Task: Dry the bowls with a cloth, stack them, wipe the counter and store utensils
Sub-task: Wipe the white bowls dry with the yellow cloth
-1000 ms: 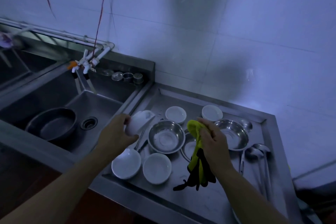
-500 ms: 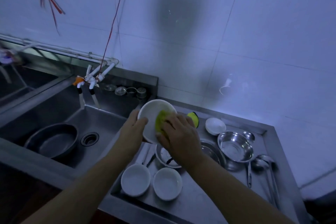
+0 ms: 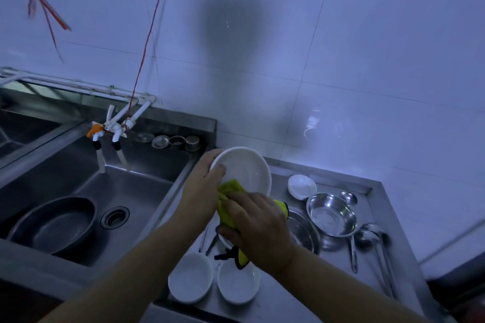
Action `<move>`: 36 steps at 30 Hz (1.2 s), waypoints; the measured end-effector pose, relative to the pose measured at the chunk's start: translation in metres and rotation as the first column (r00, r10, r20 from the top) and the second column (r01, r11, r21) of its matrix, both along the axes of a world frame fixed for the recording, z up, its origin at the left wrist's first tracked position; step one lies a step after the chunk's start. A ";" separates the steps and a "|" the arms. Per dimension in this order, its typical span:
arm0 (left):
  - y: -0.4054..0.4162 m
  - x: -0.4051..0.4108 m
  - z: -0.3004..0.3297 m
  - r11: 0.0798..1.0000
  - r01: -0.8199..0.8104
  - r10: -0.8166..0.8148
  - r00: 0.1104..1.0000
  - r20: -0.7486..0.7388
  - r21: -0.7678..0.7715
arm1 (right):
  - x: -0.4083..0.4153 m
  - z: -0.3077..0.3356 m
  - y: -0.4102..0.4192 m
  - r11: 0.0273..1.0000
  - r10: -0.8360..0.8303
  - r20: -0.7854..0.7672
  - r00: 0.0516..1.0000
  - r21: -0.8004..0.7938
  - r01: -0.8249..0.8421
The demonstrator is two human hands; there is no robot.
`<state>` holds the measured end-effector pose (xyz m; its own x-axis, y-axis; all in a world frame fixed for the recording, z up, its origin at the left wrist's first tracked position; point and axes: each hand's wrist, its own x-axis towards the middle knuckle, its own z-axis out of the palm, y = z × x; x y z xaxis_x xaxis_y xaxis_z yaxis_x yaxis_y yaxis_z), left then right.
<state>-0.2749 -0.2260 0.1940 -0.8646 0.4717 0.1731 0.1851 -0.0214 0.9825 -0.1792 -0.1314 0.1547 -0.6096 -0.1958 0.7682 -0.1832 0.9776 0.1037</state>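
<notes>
Yellow cloth with a dark edge [image 3: 231,207] is bunched up under the right hand [image 3: 258,228], so most of it is hidden. One corner pokes out past the knuckles and a dark strap hangs down below the palm. The right hand's fingers curl over the cloth, gripping it and pressing it against the low edge of the round white bowl [image 3: 244,168]. The left hand [image 3: 203,191] holds that bowl up in the air, tipped so its inside faces the camera. Its thumb hooks over the near rim and its other fingers are behind the bowl, out of sight.

Both arms reach in from the bottom, and the right one covers part of the steel counter [image 3: 372,191]. Under that hand something round and shiny peeks out [image 3: 301,233], maybe another metal bowl, but it is too dark to be sure. Thin metal sticks [image 3: 207,241] show between the wrists, hard to name.

Two small white bowls [image 3: 191,280] sit side by side at the near edge. A small white dish [image 3: 301,186] sits at the back, just beside a shiny steel bowl [image 3: 332,214]. Long metal ladles [image 3: 372,233] lie to the right.
</notes>
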 end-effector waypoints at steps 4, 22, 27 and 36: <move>-0.006 -0.007 0.018 0.964 0.223 -0.234 0.970 -0.060 -0.144 | 0.009 0.013 0.046 0.936 0.176 0.072 0.982 0.296 -0.190; 0.021 -0.016 0.022 0.959 0.223 -0.251 0.956 -0.155 -0.173 | 0.011 0.011 0.042 0.964 -0.076 -0.033 0.997 0.253 0.082; 0.025 -0.004 0.019 0.987 0.154 -0.157 0.978 -0.134 -0.031 | 0.003 0.000 0.017 0.992 -0.123 -0.130 0.984 0.020 0.126; 0.013 -0.027 0.050 0.717 0.585 -0.583 0.801 0.132 -0.380 | 0.011 0.024 0.090 0.812 0.283 0.059 0.957 0.516 -0.272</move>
